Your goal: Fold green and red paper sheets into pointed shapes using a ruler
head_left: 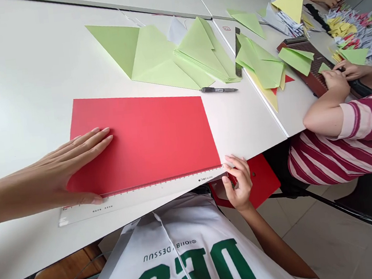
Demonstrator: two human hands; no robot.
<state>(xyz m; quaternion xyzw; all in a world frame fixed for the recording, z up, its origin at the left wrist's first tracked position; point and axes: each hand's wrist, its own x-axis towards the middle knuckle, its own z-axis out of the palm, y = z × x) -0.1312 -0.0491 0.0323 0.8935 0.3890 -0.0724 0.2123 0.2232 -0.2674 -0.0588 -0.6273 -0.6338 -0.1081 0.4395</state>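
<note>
A large red sheet of paper (158,136) lies flat on the white table in front of me. Along its near edge runs a clear plastic ruler (158,190), close to the table's edge. My left hand (71,168) rests on the left part of the sheet with its fingers stretched out; its thumb lies on the ruler. At the ruler's right end, my right hand (239,181) has its bent fingers and thumb closed around the tip, just at the table edge.
Beyond the sheet lie a pen (220,90), green folded papers (201,57) and a dark metal ruler (238,53). To the right, a co-worker in a striped shirt (334,140) handles a paper cutter (303,79). Paper scraps (362,38) are heaped farther back. A red stool (264,180) stands below.
</note>
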